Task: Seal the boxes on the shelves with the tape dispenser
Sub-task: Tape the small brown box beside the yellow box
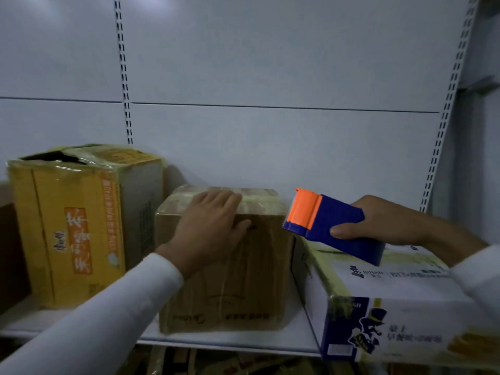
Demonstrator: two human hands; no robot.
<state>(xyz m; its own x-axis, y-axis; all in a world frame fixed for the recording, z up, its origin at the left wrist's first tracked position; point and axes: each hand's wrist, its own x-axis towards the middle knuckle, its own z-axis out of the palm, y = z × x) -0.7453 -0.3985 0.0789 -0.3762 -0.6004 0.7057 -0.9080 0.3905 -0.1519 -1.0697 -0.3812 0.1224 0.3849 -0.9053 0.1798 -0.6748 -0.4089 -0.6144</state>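
Tape dispenser (332, 226) at 3 o'clock from the frame centre: a blue plastic body with an orange front piece, tilted so the orange end points up and to 10 o'clock. Gripped from behind by the right hand (384, 220), thumb curled along the lower blue edge, other fingers wrapped over the top and mostly hidden. Held above the near left corner of the white box (384, 288), just beside the brown box's right top edge; contact with either box cannot be told.

Left hand (211, 228) laid flat on the brown box (224, 266) at 6 o'clock, fingers straight and close together over the top front edge, thumb spread down the front face. White sleeve (108, 315) running back toward 7 o'clock.

Brown box plain cardboard, glossy with yellowish tape across the top and down the front. At 9 o'clock, a taller yellow box (70, 234) with an orange label, taped over, its top flap dented and gaping dark at the far left. White box at 4 o'clock, blue-ended with a cartoon figure in a hat, yellowish tape across its top.

All three standing on a white shelf (230, 339), against a pale back panel (270, 77) with slotted uprights.
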